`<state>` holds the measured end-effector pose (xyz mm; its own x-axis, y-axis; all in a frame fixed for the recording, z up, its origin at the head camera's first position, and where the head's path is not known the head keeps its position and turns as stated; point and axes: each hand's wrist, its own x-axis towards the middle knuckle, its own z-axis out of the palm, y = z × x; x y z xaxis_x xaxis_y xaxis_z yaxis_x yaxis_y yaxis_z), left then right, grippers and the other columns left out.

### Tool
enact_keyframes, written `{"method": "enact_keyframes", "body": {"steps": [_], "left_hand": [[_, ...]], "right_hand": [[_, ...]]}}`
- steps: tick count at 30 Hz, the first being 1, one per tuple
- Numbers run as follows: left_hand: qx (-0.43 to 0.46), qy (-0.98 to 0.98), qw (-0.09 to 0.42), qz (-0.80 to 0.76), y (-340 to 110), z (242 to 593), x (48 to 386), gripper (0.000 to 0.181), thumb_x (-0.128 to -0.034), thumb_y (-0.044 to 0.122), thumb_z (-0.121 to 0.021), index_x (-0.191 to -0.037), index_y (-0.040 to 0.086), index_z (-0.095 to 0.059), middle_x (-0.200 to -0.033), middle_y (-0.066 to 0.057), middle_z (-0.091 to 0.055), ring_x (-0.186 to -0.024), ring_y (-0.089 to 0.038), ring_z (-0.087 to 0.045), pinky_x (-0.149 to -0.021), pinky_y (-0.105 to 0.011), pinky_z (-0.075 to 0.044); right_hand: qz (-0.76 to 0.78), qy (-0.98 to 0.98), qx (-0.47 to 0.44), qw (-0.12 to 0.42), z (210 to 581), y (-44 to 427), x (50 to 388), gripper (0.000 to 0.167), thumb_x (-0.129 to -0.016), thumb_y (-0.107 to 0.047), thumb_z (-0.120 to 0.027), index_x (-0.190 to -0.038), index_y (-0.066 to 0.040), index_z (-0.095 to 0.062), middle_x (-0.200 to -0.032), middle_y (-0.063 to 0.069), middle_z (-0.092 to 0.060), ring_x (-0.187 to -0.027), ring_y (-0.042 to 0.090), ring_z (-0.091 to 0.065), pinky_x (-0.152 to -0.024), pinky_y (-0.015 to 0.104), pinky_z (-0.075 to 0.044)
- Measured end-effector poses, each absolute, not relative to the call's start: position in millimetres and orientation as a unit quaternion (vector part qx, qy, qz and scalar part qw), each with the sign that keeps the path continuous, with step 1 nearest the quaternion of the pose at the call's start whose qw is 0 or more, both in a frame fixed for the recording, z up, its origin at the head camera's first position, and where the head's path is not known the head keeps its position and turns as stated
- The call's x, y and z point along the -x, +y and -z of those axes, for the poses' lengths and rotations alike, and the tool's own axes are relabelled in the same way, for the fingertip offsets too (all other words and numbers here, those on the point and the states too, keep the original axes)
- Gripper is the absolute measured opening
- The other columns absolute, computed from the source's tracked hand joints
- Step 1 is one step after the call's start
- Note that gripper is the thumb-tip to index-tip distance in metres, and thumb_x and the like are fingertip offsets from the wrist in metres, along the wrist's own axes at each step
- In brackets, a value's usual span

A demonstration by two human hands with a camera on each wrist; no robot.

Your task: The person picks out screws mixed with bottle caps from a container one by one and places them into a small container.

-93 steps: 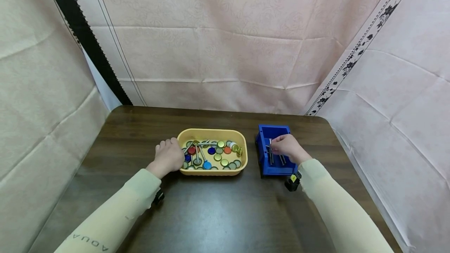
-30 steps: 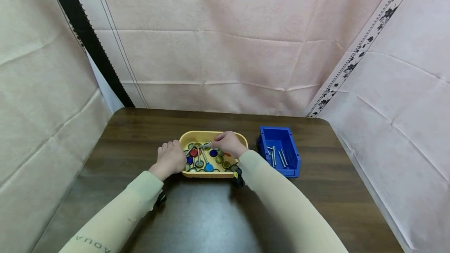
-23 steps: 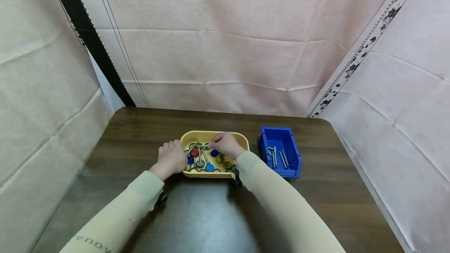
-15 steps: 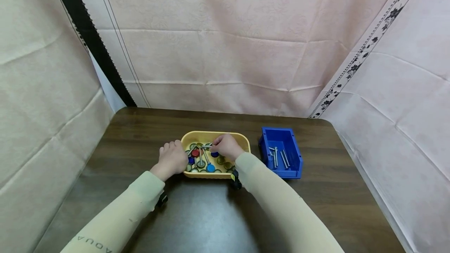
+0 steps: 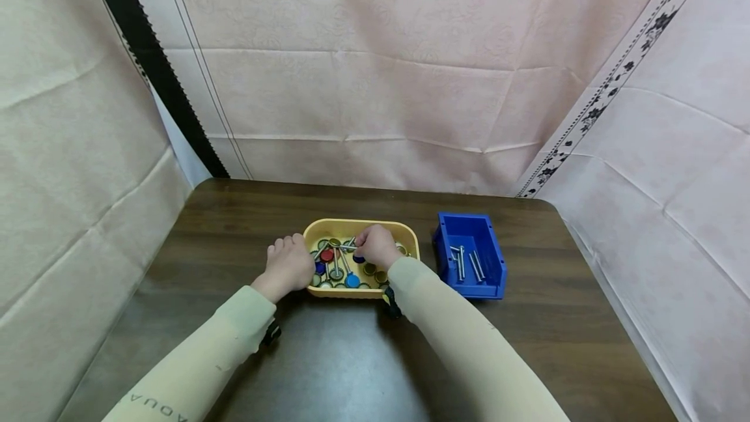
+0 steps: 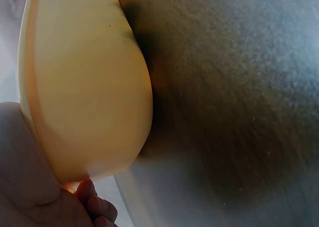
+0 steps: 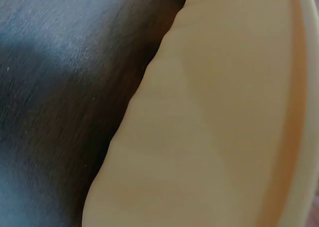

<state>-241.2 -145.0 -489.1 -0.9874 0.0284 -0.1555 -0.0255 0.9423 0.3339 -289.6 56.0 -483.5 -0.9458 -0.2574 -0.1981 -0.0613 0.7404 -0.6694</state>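
My left hand (image 5: 287,264) grips the left end of a yellow tray (image 5: 363,221); in the left wrist view its fingers curl round the tray's end wall (image 6: 89,97). Inside lie metal bolts mixed with bottle caps, among them a red cap (image 5: 327,255), a light-blue cap (image 5: 352,281) and a gold cap (image 5: 381,276). Over the tray's middle, my right hand (image 5: 377,246) reaches down and pinches the end of a silver bolt (image 5: 348,247). The right wrist view is filled mostly by the tray's outer wall (image 7: 209,112), and that hand's fingertips are hidden there.
To the right of the tray stands a blue bin (image 5: 471,289) with several bolts (image 5: 460,264) in its bottom. Both containers rest on a dark wooden table (image 5: 328,357). Pale cloth (image 5: 375,96) hangs behind the table and along both sides.
My right hand has moved left from the blue bin into the yellow tray and taken hold of a bolt there. My left hand keeps its grip on the tray's left end.
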Motion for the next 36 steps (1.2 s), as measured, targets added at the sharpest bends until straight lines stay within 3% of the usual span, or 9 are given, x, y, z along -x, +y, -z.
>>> {"method": "enact_keyframes", "body": {"steps": [4,10,17,23,31,36], "left_hand": [[-0.003,0.983,0.075,-0.169,-145.0,490.0,241.6,0.026,-0.0967,0.019,-0.04,-0.109,-0.004,-0.042,-0.098,-0.02,-0.046,-0.093,-0.036,-0.038,-0.085,-0.05,-0.029],[-0.008,0.983,0.074,-0.168,-144.4,490.7,241.4,0.025,-0.0966,0.019,-0.04,-0.107,-0.003,-0.041,-0.097,-0.02,-0.044,-0.093,-0.037,-0.038,-0.084,-0.05,-0.029],[-0.009,0.983,0.075,-0.168,-145.9,491.8,241.4,0.024,-0.0966,0.02,-0.04,-0.105,-0.003,-0.041,-0.095,-0.019,-0.044,-0.091,-0.036,-0.038,-0.082,-0.049,-0.029],[-0.011,0.984,0.071,-0.163,-146.2,493.5,242.8,0.023,-0.0966,0.02,-0.039,-0.103,-0.002,-0.041,-0.093,-0.018,-0.044,-0.09,-0.036,-0.037,-0.081,-0.049,-0.029],[-0.011,0.984,0.072,-0.161,-146.2,493.2,243.4,0.022,-0.0961,0.019,-0.038,-0.103,-0.003,-0.041,-0.093,-0.019,-0.043,-0.091,-0.037,-0.038,-0.081,-0.049,-0.029],[-0.011,0.984,0.073,-0.16,-146.3,492.9,243.0,0.023,-0.0962,0.019,-0.038,-0.103,-0.003,-0.041,-0.094,-0.019,-0.043,-0.091,-0.037,-0.038,-0.081,-0.049,-0.029]], "right_hand": [[0.324,0.931,0.096,0.135,485.7,55.8,291.7,0.042,-0.087,-0.006,-0.071,-0.055,-0.01,-0.043,-0.052,-0.002,-0.033,-0.049,0.014,-0.031,-0.049,0.027,-0.029],[0.301,0.94,0.092,0.13,487.3,58.4,291.0,0.031,-0.089,-0.012,-0.07,-0.061,-0.006,-0.057,-0.055,-0.003,-0.048,-0.052,0.013,-0.043,-0.052,0.026,-0.036],[0.359,0.921,0.092,0.12,477.3,66.7,286.5,0.012,-0.092,-0.012,-0.067,-0.089,-0.002,-0.072,-0.081,0.006,-0.068,-0.066,0.015,-0.055,-0.06,0.028,-0.044],[0.408,0.895,0.104,0.148,465.3,80.4,285.8,0.017,-0.094,-0.018,-0.064,-0.102,-0.003,-0.07,-0.097,0.013,-0.067,-0.07,0.019,-0.053,-0.06,0.031,-0.043],[0.473,0.855,0.091,0.193,453.9,100.1,284.3,0.025,-0.097,-0.02,-0.06,-0.113,-0.002,-0.065,-0.111,0.018,-0.063,-0.099,0.035,-0.061,-0.085,0.046,-0.05],[0.49,0.846,0.06,0.201,451.4,114.0,286.6,0.029,-0.096,-0.022,-0.061,-0.116,-0.001,-0.064,-0.115,0.02,-0.061,-0.1,0.035,-0.061,-0.089,0.047,-0.048]]}}
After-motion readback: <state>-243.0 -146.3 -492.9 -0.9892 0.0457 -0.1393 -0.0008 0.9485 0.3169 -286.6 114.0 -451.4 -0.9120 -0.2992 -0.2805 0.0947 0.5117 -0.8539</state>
